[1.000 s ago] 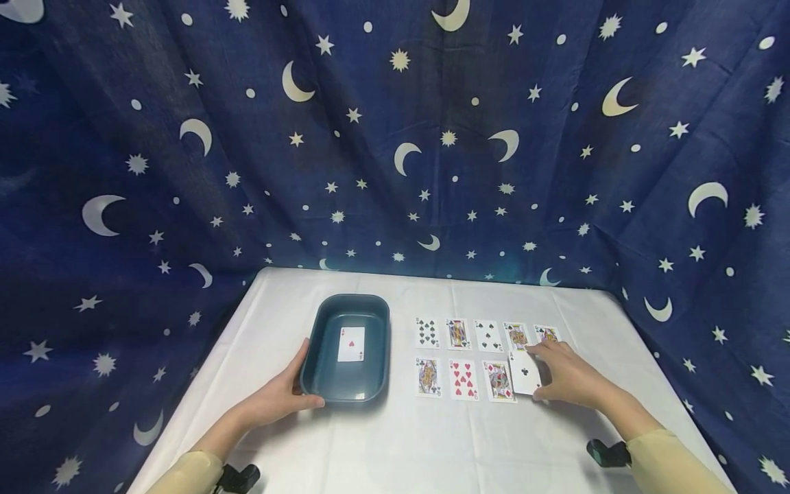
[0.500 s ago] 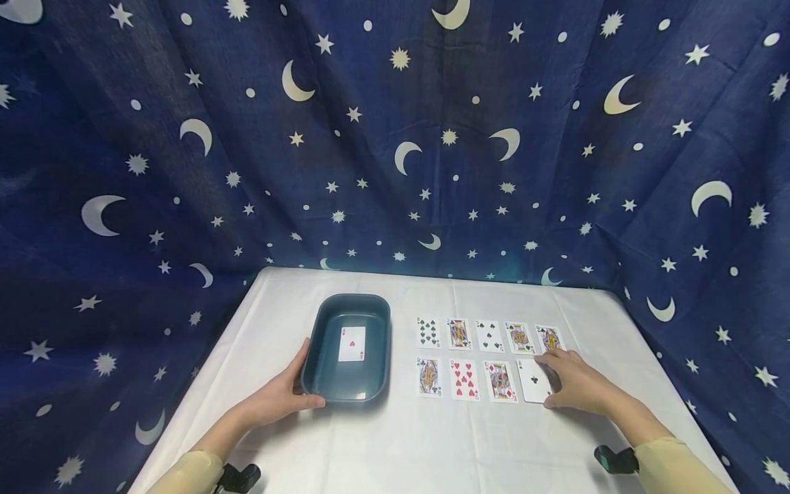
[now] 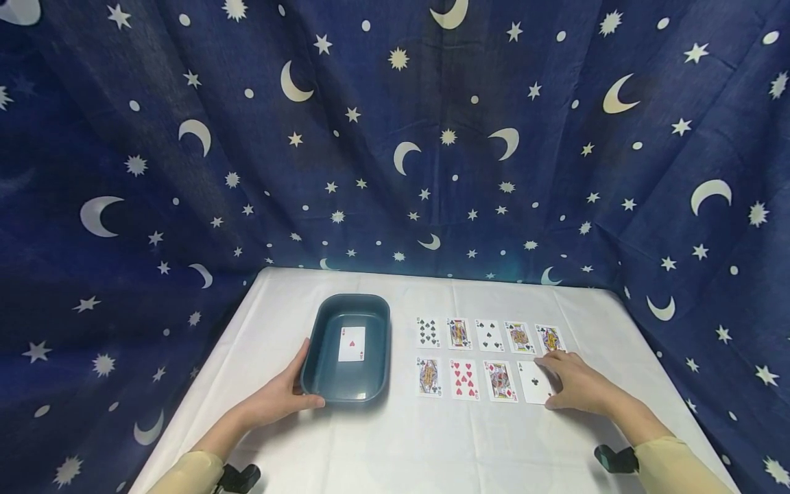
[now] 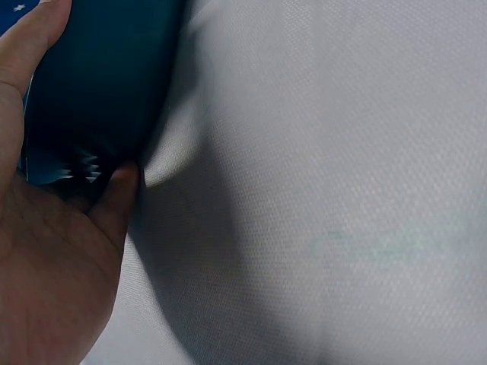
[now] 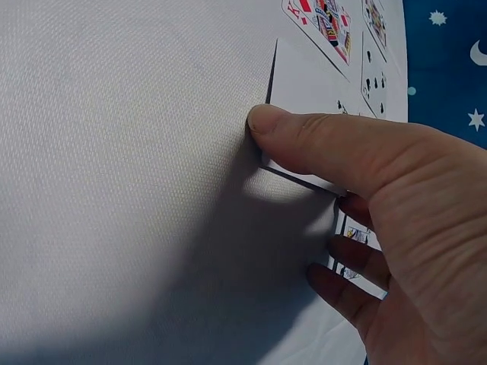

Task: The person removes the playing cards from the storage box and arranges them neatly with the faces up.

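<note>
My right hand holds the ace of clubs by its right side, at the right end of the near row of playing cards. In the right wrist view the thumb lies along one edge of the card and the fingers are at its far side, with a thin shadow under the card. My left hand grips the near left corner of a dark teal tray, thumb at the front and fingers along the left side. Inside the tray lies an ace of hearts, face up.
Left of the held card lie a king of diamonds, a heart number card and a face card. Behind runs a row of several cards, including a five of spades. A starry curtain hangs behind the white-covered table.
My right hand has moved a little right and toward me, bringing the ace of clubs from overlapping the king of diamonds to beside it. The left hand and tray stay put.
</note>
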A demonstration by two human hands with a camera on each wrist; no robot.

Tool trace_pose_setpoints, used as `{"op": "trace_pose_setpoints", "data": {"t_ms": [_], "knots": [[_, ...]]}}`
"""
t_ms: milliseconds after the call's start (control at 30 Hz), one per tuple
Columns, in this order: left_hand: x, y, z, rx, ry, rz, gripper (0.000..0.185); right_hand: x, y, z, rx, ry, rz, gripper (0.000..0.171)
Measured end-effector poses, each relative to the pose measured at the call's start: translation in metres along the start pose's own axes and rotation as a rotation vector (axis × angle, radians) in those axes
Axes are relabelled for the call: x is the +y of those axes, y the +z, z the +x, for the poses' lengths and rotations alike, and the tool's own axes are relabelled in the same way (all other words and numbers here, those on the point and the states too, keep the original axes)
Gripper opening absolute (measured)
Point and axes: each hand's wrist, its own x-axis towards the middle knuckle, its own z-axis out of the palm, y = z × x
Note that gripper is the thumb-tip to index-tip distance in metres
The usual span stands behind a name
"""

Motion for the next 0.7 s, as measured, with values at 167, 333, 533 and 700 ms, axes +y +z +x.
{"op": "trace_pose_setpoints", "data": {"t_ms": [167, 333, 533, 700], "knots": [[-0.0003, 0.0000, 0.0001, -0.004, -0.005, -0.013, 0.125, -0.0016, -0.0018, -0.0001, -0.018, 0.013, 0.005, 0.087], [-0.0005, 0.0001, 0.0003, -0.003, -0.003, -0.014, 0.125, -0.0007, -0.0015, -0.0001, -0.014, 0.001, 0.007, 0.086], [-0.0003, -0.0002, -0.0002, -0.005, 0.001, -0.016, 0.125, -0.0007, -0.0013, -0.0002, -0.015, 0.007, 0.018, 0.086], [-0.0005, -0.0006, -0.0005, -0.008, 0.005, -0.019, 0.125, -0.0018, -0.0011, -0.0006, -0.026, 0.017, 0.030, 0.087]]}}
